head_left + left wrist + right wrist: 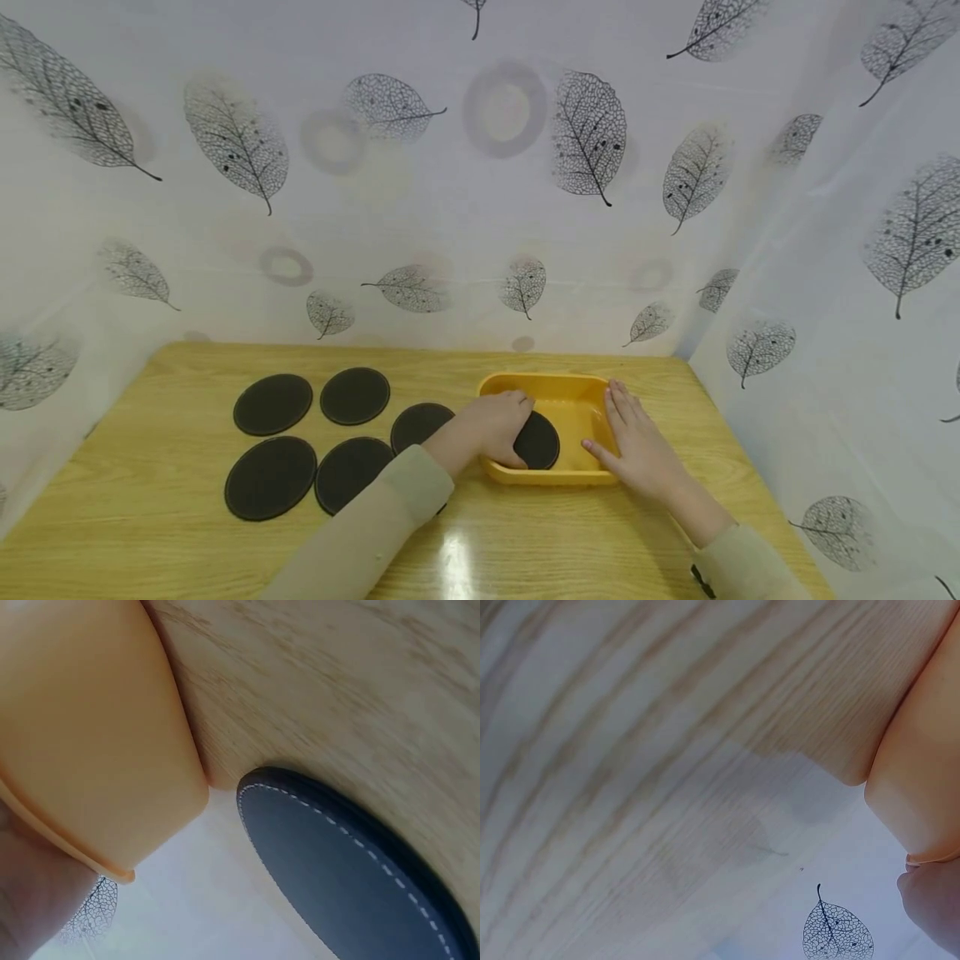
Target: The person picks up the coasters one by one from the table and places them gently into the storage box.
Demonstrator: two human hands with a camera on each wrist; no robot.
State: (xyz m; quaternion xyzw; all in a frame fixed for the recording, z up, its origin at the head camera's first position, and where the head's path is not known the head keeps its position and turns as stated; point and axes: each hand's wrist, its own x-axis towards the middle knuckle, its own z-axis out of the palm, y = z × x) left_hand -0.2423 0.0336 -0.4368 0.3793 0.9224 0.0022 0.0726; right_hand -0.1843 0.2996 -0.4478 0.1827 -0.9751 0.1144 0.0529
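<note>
My left hand [498,425] reaches over the left side of a yellow plastic tub [549,477] and grips a round black coaster [538,442] inside it, thumb at the near edge and fingers at the far edge. At the tub's right end my right hand [641,446] rests on the rim with straight fingers, its thumb pointing inward. In the left wrist view, the tub's outer wall [97,727] stands beside a black coaster with pale edge stitching [322,862]. The right wrist view has a fingertip [934,900] at the tub's rim.
Several more black coasters [272,477] lie flat on the wooden table [150,467] left of the tub, the nearest partly behind my left forearm. A white leaf-print sheet [450,208] hangs behind the table and along its right side.
</note>
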